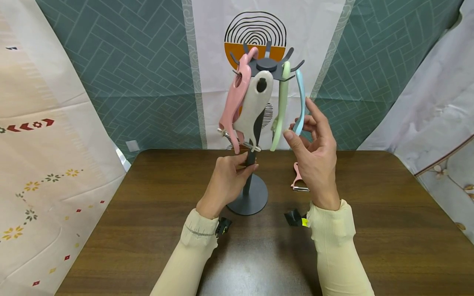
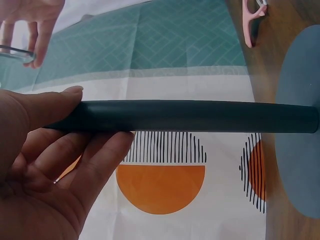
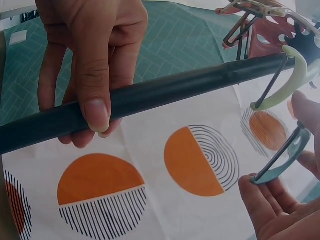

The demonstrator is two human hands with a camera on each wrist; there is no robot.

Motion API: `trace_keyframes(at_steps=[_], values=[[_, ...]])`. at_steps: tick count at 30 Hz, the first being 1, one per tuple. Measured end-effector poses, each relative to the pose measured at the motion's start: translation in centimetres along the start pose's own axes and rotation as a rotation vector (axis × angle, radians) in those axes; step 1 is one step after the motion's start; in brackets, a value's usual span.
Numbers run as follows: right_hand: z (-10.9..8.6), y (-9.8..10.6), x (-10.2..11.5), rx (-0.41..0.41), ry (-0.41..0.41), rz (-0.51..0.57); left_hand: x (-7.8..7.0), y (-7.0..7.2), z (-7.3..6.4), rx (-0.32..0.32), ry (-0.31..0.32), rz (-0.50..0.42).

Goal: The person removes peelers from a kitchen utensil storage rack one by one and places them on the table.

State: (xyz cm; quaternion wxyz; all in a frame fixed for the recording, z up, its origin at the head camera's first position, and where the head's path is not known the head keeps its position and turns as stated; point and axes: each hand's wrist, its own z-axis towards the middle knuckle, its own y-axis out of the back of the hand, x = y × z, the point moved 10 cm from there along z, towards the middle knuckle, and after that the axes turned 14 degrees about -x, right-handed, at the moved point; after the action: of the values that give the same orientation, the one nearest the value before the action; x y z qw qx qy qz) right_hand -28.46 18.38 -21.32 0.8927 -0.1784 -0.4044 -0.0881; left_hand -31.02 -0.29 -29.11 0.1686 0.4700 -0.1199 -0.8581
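My left hand pinches the dark pole of an upright utensil stand between thumb and fingers. The stand's round base rests on the table. Around its hooked top hang pink, white and light green peelers; some overlap. On the right side, a light blue peeler reaches up to a hook. My right hand pinches its lower end, thumb and fingers on opposite sides of the blade end, as the right wrist view shows. Whether its handle hole is on the hook, I cannot tell.
Behind the stand, another pink peeler lies on the brown wooden table, partly behind my right hand. A patterned cloth hangs along the back edge, and pale curtains flank both sides.
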Motion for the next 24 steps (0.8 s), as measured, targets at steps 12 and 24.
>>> trace_keyframes(at_steps=[12,24], values=[[0.07,0.05,-0.32,-0.003,-0.028,-0.047,-0.13,0.04,0.15,-0.012,-0.006,-0.010],[-0.04,0.10,-0.79,0.007,-0.059,-0.108,-0.02,-0.03,0.10,-0.008,-0.003,-0.013]])
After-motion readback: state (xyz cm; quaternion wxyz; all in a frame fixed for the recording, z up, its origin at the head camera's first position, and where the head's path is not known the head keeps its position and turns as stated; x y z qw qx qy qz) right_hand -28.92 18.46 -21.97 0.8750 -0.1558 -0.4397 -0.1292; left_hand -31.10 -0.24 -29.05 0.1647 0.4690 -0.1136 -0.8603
